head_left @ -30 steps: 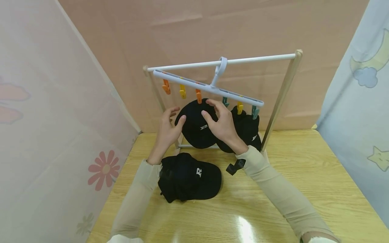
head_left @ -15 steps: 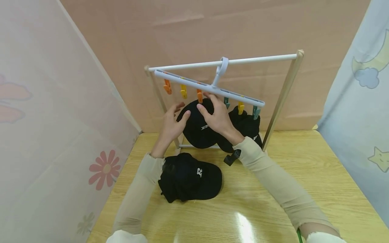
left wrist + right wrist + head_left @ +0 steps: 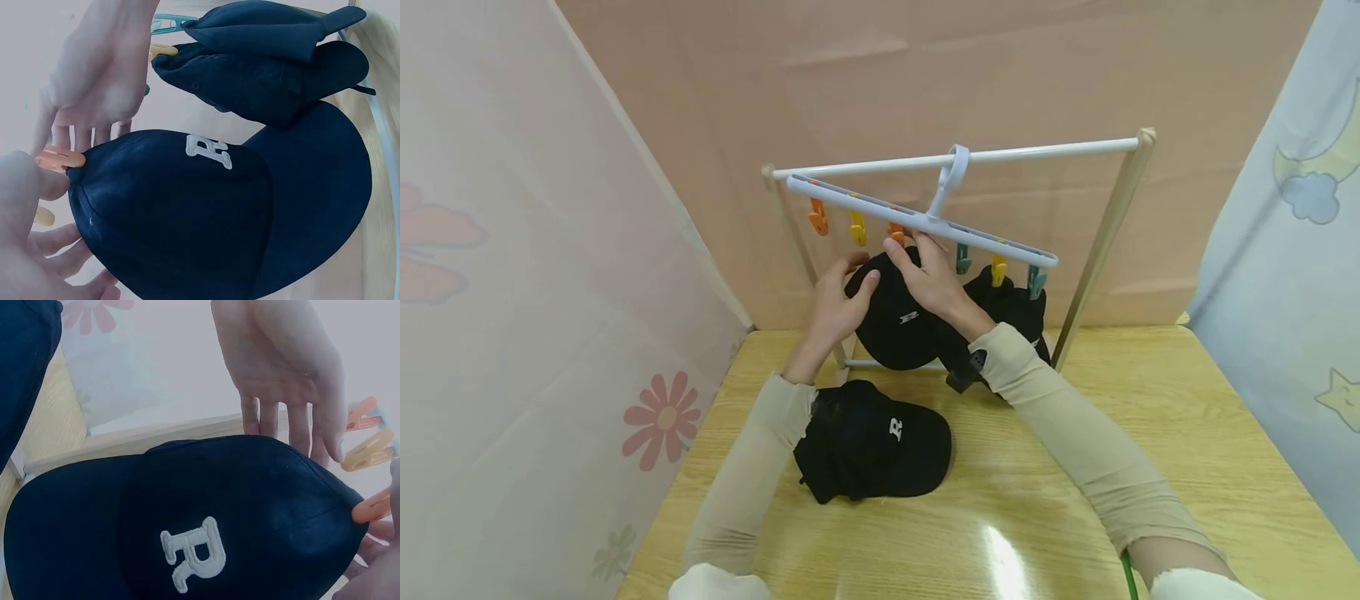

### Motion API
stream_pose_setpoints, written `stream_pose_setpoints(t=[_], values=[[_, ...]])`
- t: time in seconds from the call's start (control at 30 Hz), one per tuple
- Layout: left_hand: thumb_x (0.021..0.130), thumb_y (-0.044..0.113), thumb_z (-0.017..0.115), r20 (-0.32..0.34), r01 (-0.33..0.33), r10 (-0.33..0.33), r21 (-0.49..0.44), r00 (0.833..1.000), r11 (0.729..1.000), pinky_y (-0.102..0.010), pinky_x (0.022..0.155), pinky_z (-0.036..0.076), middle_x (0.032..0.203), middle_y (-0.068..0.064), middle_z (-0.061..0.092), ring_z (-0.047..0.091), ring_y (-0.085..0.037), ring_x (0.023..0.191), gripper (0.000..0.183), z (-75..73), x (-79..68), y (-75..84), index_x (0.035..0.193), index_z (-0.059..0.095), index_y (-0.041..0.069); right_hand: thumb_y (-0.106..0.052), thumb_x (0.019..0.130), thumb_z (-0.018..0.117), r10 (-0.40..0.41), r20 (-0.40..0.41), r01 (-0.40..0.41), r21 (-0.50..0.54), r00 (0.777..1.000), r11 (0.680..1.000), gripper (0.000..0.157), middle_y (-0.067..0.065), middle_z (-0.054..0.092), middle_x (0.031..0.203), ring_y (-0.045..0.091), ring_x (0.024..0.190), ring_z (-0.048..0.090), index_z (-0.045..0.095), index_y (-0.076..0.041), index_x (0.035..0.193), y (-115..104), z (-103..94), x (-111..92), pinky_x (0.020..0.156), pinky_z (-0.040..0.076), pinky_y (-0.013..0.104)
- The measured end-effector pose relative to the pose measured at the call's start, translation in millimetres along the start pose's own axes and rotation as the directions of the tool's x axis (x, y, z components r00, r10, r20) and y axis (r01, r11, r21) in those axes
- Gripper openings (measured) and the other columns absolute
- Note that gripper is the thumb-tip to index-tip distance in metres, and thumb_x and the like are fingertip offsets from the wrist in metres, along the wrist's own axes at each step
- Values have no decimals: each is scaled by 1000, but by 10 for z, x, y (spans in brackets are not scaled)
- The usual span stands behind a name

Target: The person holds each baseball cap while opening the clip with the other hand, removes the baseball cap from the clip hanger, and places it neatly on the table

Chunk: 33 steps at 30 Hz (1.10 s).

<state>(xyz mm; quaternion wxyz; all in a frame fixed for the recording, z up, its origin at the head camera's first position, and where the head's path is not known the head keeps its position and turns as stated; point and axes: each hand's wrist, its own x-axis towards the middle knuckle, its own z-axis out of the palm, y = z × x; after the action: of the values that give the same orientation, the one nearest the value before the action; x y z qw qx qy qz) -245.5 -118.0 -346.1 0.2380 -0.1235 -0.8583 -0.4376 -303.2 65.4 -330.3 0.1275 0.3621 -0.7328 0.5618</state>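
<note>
Right hand (image 3: 938, 277) pinches the orange clip (image 3: 367, 510) holding a hanging black cap (image 3: 895, 342); left hand (image 3: 839, 308), thumb and fingers apart, at the cap's side.

One cap (image 3: 872, 442) on the table (image 3: 1210, 467) before the rack (image 3: 1103, 242), other caps (image 3: 891, 337) beneath the hanger (image 3: 925, 222)

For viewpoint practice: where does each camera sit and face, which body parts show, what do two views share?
Head: worn there, facing forward and down at the rack; left hand, right hand, sleeves show.
Left wrist: worn there, facing rightward across the cap; both hands show.
Right wrist: worn there, facing leftward across it; both hands show.
Both wrist views: cap's R, orange clip.
</note>
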Motion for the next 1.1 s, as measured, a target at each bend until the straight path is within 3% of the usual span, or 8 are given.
stream_pose_setpoints(t=[0.47, 0.67, 0.93, 1.1], values=[[109, 11, 57, -37, -99, 96, -72, 995, 993, -49, 116, 46, 137, -22, 69, 63, -36, 132, 34, 118, 43, 26, 138, 64, -5, -11, 117, 38, -92, 12, 88, 189, 996, 978, 45, 27, 61, 131, 36, 127, 58, 38, -3, 161, 46, 61, 73, 121, 40, 50], [108, 7, 58, -29, -111, 109, -89, 994, 990, -51, 111, 50, 131, -26, 71, 66, -39, 125, 30, 141, 50, 1, 132, 66, -9, -8, 116, 38, -113, -20, 114, 223, 993, 968, 30, 27, 63, 109, 34, 106, 64, 51, 10, 137, 58, 86, 106, 111, 48, 50], [107, 7, 61, -79, -108, 100, -104, 992, 989, -51, 105, 52, 120, -26, 74, 68, -38, 114, 23, 164, 21, -4, 120, 70, -10, -9, 116, 39, -79, -48, 89, 265, 996, 960, 27, 19, 64, 99, 33, 98, 65, 54, 8, 132, 54, 106, 109, 105, 49, 59], [106, 6, 62, -92, -86, 74, -127, 993, 988, -48, 96, 54, 115, -22, 75, 69, -35, 107, 21, 177, 1, 13, 118, 72, -8, -10, 116, 41, -51, -76, 69, 257, 996, 964, 30, 15, 65, 97, 24, 95, 65, 55, 7, 136, 31, 121, 84, 104, 51, 51]])
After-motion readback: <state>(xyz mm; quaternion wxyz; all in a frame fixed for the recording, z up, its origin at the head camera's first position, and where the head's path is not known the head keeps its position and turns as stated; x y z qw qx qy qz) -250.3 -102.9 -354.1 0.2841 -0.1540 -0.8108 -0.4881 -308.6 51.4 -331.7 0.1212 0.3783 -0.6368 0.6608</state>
